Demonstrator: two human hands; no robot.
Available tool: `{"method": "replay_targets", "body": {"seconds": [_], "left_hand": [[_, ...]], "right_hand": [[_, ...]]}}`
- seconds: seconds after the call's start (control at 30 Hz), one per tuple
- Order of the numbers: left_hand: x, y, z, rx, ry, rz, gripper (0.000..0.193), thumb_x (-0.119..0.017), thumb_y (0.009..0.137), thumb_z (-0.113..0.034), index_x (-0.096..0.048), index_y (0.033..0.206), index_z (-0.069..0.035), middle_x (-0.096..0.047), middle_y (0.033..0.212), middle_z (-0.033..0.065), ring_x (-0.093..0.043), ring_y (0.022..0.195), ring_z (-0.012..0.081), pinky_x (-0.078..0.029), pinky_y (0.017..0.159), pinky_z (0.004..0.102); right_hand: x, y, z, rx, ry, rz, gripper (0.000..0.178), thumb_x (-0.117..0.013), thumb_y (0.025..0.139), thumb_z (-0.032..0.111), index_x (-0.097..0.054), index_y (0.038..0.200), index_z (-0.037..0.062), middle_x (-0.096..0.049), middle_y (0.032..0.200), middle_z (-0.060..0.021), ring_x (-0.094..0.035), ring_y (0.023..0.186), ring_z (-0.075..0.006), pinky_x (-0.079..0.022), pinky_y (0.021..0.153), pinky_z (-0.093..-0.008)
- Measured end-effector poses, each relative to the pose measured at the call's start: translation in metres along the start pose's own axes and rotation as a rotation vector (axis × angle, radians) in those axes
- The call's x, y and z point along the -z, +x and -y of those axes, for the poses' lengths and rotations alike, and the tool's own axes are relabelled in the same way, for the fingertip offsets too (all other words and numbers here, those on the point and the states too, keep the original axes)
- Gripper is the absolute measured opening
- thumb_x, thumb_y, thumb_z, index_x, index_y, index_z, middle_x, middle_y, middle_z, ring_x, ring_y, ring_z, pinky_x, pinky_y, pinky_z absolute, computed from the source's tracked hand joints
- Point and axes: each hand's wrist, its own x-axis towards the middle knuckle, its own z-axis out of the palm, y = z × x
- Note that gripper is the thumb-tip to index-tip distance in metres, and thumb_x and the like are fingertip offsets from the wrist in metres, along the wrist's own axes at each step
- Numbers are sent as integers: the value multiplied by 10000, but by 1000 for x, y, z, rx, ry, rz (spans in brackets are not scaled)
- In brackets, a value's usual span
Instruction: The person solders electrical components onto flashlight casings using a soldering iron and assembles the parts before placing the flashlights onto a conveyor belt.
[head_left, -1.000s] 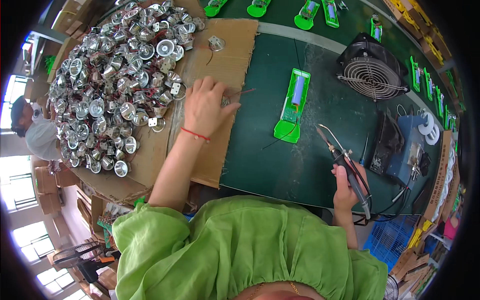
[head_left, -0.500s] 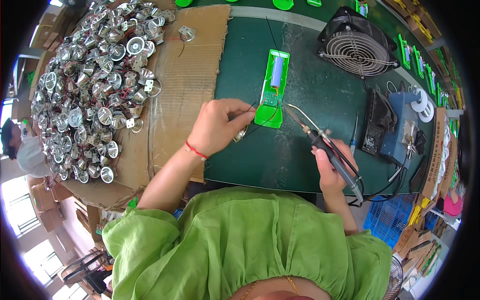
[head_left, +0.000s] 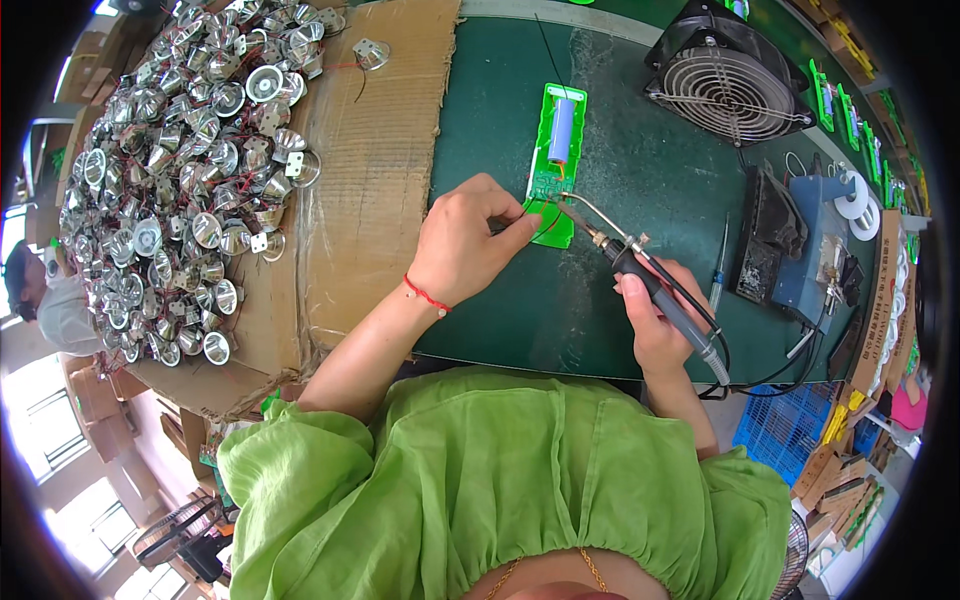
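Note:
A green plastic housing (head_left: 574,108) lies on the green bench, holding a blue cylindrical battery (head_left: 561,130) and a small green circuit board (head_left: 546,187). My left hand (head_left: 462,245) is at its lower left side, thumb and forefinger pinched on a thin wire by the board. My right hand (head_left: 662,325) grips a soldering iron (head_left: 648,283) with a curved metal tube along it. The iron's tip and the tube's end are at the board, close to my left fingertips; whether they touch it I cannot tell. What lies under my left palm is hidden.
Many silver reflector cups (head_left: 160,190) are heaped on cardboard (head_left: 375,150) at left, one lying apart. A black fan (head_left: 735,80) stands at the far right. Nearer are a blue soldering station (head_left: 800,250), a solder spool (head_left: 850,220) and a screwdriver (head_left: 720,265). More green housings (head_left: 822,95) line the edge.
My left hand has moved right and slightly up to the board. The iron's tip has come left and up to it. The housing has shifted slightly; the reflector under my left hand is hidden now.

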Motion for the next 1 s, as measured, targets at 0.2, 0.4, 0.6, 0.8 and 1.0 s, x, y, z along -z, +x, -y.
{"method": "replay_targets", "body": {"seconds": [0.2, 0.4, 0.6, 0.8, 1.0], "left_hand": [[0, 2, -1, -3, 20, 9, 168, -691, 809, -145, -656, 760, 12, -554, 747, 61, -493, 567, 112, -402, 531, 267], [-1, 2, 0, 15, 19, 7, 178, -688, 813, -153, -657, 757, 12, -552, 746, 60, -491, 566, 105, -401, 530, 267], [-2, 2, -1, 20, 4, 4, 187, -686, 815, -155, -655, 759, 21, -553, 748, 63, -499, 574, 105, -403, 533, 262], [-3, 1, 0, 17, -4, -7, 186, -684, 816, -154, -655, 762, 22, -551, 749, 65, -501, 573, 107, -404, 531, 261], [-2, 2, 0, 40, -8, 9, 188, -682, 820, -156, -655, 763, 21, -551, 752, 62, -500, 569, 104, -405, 528, 255]], "right_hand": [[0, -3, 1, -136, 99, -41, 227, -695, 790, 19, -613, 988, -57, -669, 811, -144, -642, 678, -141, -513, 609, -233], [2, -2, 7, -160, 137, -81, 241, -681, 803, 11, -595, 1014, -69, -672, 818, -165, -658, 685, -167, -527, 610, -241], [0, -6, 5, -157, 103, -66, 244, -687, 800, 19, -598, 1009, -69, -672, 808, -160, -657, 679, -158, -525, 605, -239], [1, -6, -2, -104, 5, -3, 254, -695, 797, 27, -595, 1009, -72, -672, 812, -155, -661, 687, -159, -530, 614, -241], [1, -4, 7, -135, 145, -97, 247, -673, 815, 18, -588, 1029, -72, -669, 834, -173, -662, 705, -178, -540, 631, -262]]}}
